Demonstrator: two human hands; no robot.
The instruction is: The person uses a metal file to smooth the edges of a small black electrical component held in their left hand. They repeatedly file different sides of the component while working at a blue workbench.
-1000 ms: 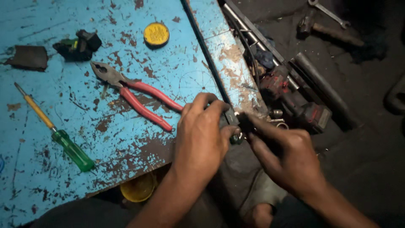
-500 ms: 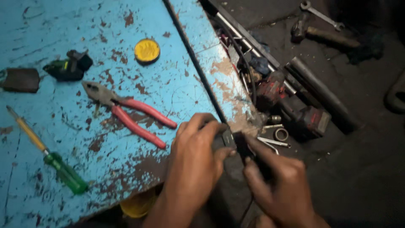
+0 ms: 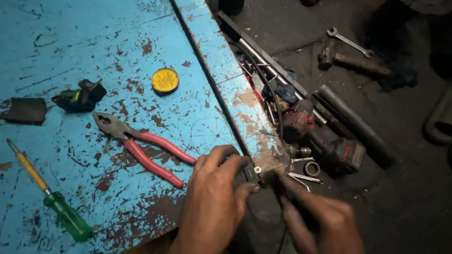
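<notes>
Two bare hands meet at the worn corner of a chipped blue workbench [image 3: 117, 42]: the left hand [image 3: 214, 202] clenched around a small dark part [image 3: 248, 173], the right hand [image 3: 320, 221] pinching something too dim to name. Red-handled pliers [image 3: 141, 148] lie just left of the grip, a green-handled screwdriver [image 3: 49, 200] farther left. It looks like mid-fitting; next comes a steady, precise alignment.

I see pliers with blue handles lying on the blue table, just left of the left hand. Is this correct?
Not quite. The head view shows the pliers with red handles, not blue. The rest holds: they lie on the blue table, just left of the left hand.
</notes>
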